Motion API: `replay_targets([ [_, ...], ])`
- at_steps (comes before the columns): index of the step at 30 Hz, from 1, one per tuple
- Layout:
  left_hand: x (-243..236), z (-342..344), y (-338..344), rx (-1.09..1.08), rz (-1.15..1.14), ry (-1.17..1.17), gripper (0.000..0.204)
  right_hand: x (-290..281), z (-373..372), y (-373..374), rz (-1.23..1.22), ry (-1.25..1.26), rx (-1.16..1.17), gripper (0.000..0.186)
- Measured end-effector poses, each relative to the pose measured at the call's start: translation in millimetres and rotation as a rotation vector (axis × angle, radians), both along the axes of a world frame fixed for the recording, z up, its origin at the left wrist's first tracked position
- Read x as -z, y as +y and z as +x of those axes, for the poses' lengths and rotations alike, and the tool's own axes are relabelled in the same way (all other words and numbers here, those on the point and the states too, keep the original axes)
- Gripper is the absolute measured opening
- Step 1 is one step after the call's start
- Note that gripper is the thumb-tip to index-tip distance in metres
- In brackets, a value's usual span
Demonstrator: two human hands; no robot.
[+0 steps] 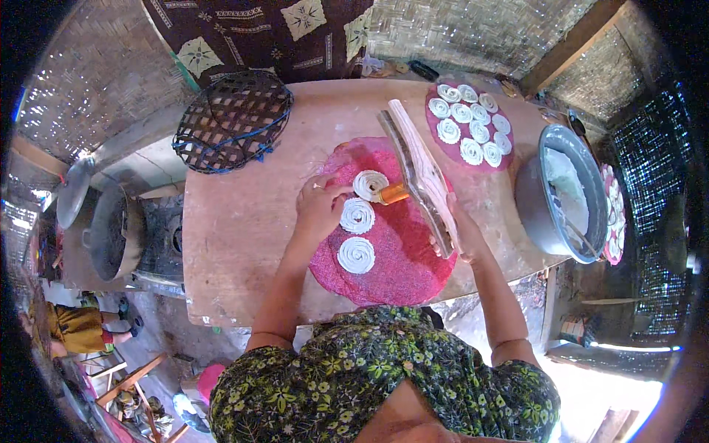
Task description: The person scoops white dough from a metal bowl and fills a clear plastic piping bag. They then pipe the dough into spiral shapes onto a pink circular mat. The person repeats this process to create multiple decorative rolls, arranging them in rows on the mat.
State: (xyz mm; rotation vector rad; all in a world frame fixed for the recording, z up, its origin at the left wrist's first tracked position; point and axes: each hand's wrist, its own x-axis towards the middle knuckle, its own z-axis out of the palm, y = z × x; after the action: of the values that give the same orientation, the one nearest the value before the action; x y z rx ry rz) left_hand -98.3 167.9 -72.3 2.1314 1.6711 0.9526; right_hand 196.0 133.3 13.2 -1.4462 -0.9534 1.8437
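My right hand [462,229] is wrapped round the lower end of a wooden lever press [422,173], two long wooden pieces side by side. An orange-brown tube [394,193] sticks out from its left side. The tube's tip is at the right edge of the top white dough spiral [368,184] on a round pink mat [399,258]. My left hand [317,208] is at the mat's left side, fingers stretched toward that spiral; whether they touch it I cannot tell. Below lie a second spiral [357,216] and a third spiral [356,255].
At the back right, another pink mat [437,133] carries several white spirals. A grey basin [538,203] with white dough stands at the table's right edge. A dark woven basket [229,122] sits at the back left. Left of the wooden table [236,244] is a large pan [118,232].
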Motion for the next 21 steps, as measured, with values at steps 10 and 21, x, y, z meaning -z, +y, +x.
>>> replay_targets([
  [10, -7.9, 30.6, -7.5, 0.094, 0.002, 0.244, 0.036, 35.8, 1.6, 9.4, -0.028, 0.003, 0.045, 0.068],
  [21, -8.3, 32.9, -6.0, 0.084, -0.013, 0.336, 0.041, 39.7, -18.6, 2.8, 0.253, -0.486, -0.018, 0.051],
])
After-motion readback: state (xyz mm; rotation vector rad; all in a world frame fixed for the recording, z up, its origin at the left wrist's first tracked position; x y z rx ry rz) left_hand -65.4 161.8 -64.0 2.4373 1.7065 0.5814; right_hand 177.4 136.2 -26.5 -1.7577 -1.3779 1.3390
